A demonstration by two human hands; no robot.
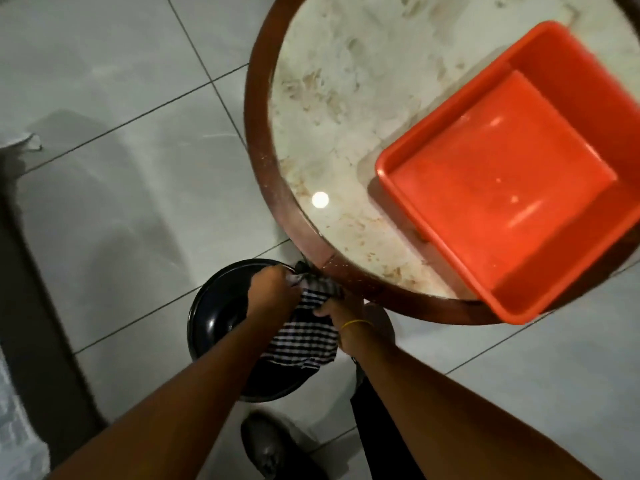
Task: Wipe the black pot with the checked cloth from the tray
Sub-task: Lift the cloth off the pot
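A round black pot sits low on the tiled floor, just left of the table's edge. Draped over its right half is the black-and-white checked cloth. My left hand grips the cloth's upper end above the pot's far rim. My right hand, with a yellow band at the wrist, pinches the cloth's right edge. Both forearms reach in from the bottom and hide part of the pot. The red tray stands on the table at the right with nothing in it.
A round marble-topped table with a dark wooden rim fills the upper right; the tray overhangs its near edge. Pale floor tiles spread to the left. A dark shoe stands below the pot. A dark strip runs along the left.
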